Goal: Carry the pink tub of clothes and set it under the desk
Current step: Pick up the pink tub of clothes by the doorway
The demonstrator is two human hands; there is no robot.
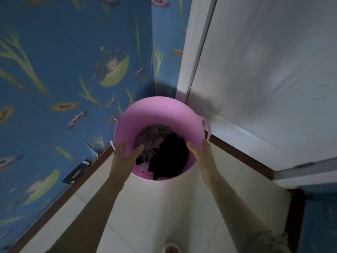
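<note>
With both thumbs hooked inside the rim so the load stays level, the left hand [125,152] and right hand [202,152] have their fingers grasping the pink tub [156,114] of clothes [164,150], held off the floor [155,207] near the corner.

Both bare forearms reach forward and down from the lower edge of the view, converging a little toward the hands. The left hand [125,152] grips the near rim of the pink tub [156,114] — thumb hooked inside, fingers seemingly wrapped outside, though blur hides them. The right hand [202,152] mirrors it on the opposite side of the rim — thumb over the edge, palm turned inward, wrist straight.
</note>
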